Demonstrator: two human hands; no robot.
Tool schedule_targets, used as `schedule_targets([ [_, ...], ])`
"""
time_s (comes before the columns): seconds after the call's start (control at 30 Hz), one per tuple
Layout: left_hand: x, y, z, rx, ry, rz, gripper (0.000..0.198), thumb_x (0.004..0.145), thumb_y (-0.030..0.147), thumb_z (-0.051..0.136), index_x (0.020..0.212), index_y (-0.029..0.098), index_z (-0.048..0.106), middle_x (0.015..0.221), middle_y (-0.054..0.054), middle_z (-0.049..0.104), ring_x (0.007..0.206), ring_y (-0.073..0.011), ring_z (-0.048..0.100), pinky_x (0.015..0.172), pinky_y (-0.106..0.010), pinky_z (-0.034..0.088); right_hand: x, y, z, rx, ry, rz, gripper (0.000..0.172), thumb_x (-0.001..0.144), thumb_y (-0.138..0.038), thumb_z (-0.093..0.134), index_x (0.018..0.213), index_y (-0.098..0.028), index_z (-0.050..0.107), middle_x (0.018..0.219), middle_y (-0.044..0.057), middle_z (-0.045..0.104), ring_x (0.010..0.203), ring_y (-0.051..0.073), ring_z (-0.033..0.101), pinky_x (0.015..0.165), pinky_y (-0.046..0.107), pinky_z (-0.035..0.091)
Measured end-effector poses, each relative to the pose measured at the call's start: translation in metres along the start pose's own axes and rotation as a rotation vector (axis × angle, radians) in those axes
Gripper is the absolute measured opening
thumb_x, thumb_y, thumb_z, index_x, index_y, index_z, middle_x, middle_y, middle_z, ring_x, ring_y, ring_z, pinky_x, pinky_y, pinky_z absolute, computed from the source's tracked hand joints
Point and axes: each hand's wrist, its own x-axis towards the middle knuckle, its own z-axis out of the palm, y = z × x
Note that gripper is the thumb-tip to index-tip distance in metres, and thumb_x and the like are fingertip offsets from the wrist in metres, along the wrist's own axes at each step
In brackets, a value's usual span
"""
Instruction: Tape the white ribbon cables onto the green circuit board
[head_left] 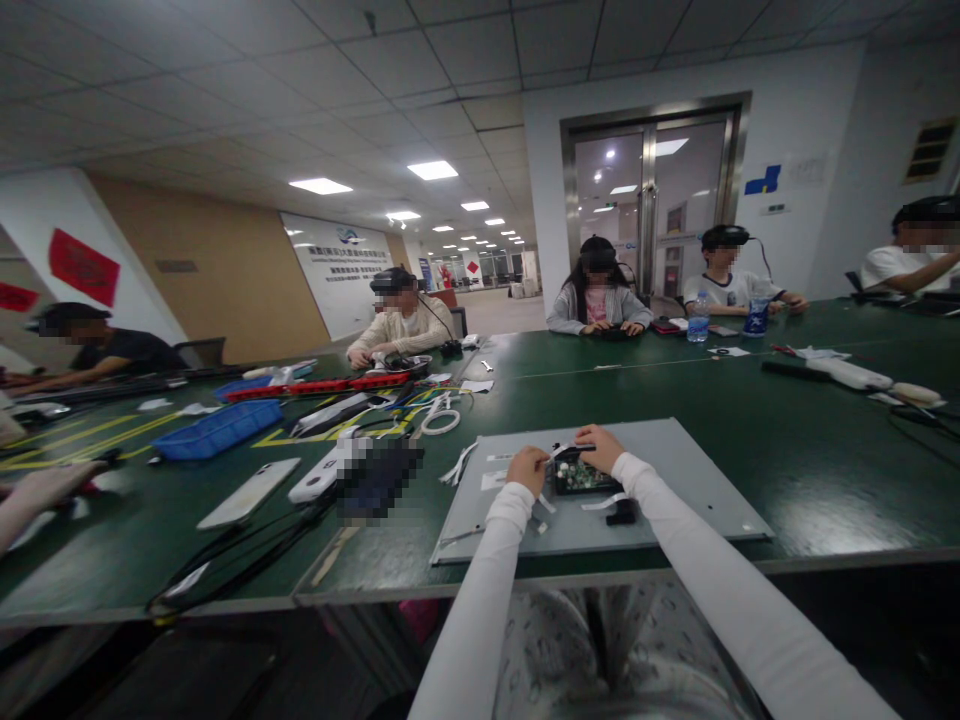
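A flat grey panel point(675, 500) lies on the table in front of me, with a green circuit board point(589, 476) in a black frame on it. My left hand point(528, 470) is closed in a pinch at the board's left side, on one end of a thin white strip point(559, 451). Over the board's far edge, my right hand point(600, 449) has its fingers curled down near the strip's other end; what they grip is too small to make out. Close to my right wrist are a white ribbon point(604, 502) and a small black piece point(621, 514).
The green table point(847, 470) also bears a bundle of white strips point(459, 462), a white phone point(251, 493), a white power bank point(326, 475), a blue tray point(219, 430) and tangled cables. Several people sit around it. A water bottle point(697, 318) stands across the table.
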Motion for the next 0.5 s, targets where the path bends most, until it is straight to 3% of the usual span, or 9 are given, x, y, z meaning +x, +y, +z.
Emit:
schedule_targets([
  [0.5,0.0004,-0.0003,0.0012,0.057,-0.062,-0.058,0.03,0.069,0.006,0.044,0.083,0.02,0.067,0.096,-0.001,0.061,0.092,-0.0122,0.052,0.086,-0.02,0.037,0.0005,0.0012,0.0024,-0.04,-0.076,0.014,0.026,0.062,-0.021,0.056,0.088,-0.017,0.062,0.107,0.006,0.052,0.096,0.016,0.05,0.088,0.03,0.036],
])
